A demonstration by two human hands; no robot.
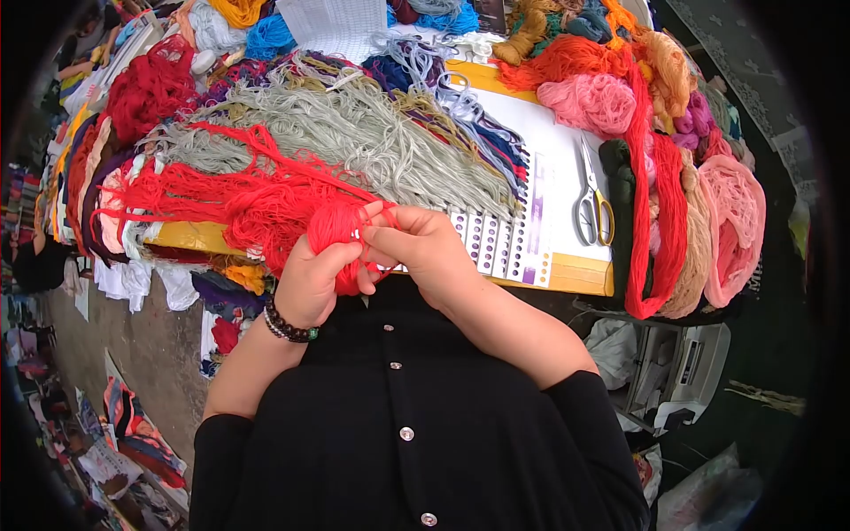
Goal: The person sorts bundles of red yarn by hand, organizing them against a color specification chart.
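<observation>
A bundle of red thread is gripped in my left hand, in front of my chest. My right hand meets it there, fingers pinched on strands of the same red thread. From the bundle, a loose red tangle spreads left across the table edge. Just behind my hands lies a wide heap of grey-green thread. A white card with punched holes sits under the ends of these threads, right of my hands.
Scissors with yellow-and-grey handles lie on the white board. Along the table's right side hang red, tan and pink skeins. Dark red thread is piled at the left. Printed sheets lie at the back.
</observation>
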